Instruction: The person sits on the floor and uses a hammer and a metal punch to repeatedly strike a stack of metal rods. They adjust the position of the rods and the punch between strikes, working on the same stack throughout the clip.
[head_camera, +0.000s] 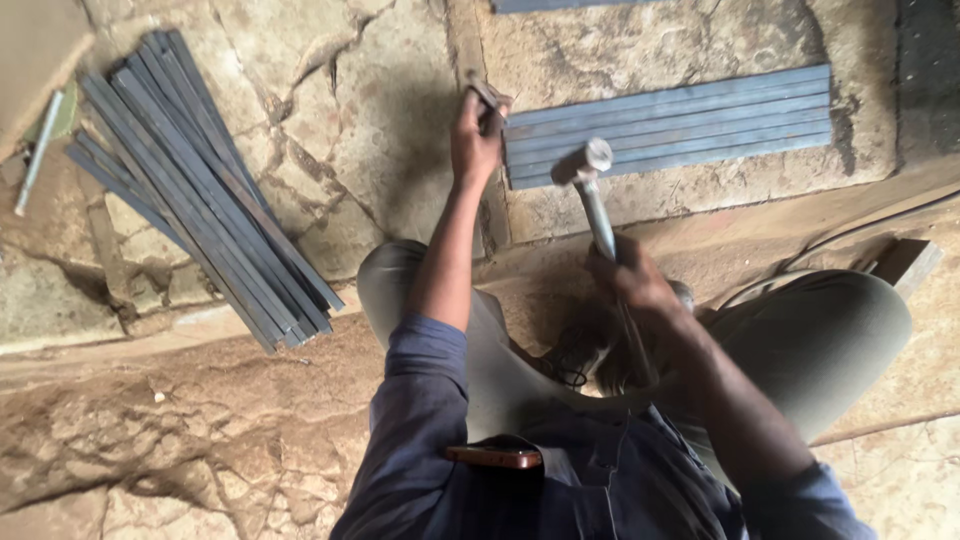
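My left hand (474, 140) reaches forward and grips a short metal tool (488, 98) at the left end of a row of flat grey metal strips (670, 125) laid side by side on the stone floor. My right hand (632, 278) holds the handle of a hammer (586, 165), its metal head raised just below the strips' near edge. I am crouched, both knees bent to either side of my arms.
A bundle of long grey metal strips (200, 190) lies diagonally on the cracked stone floor at left. A thin pale rod (38, 152) lies at the far left. A wooden plank end (908, 262) sits at right. A phone (494, 456) pokes from my shirt pocket.
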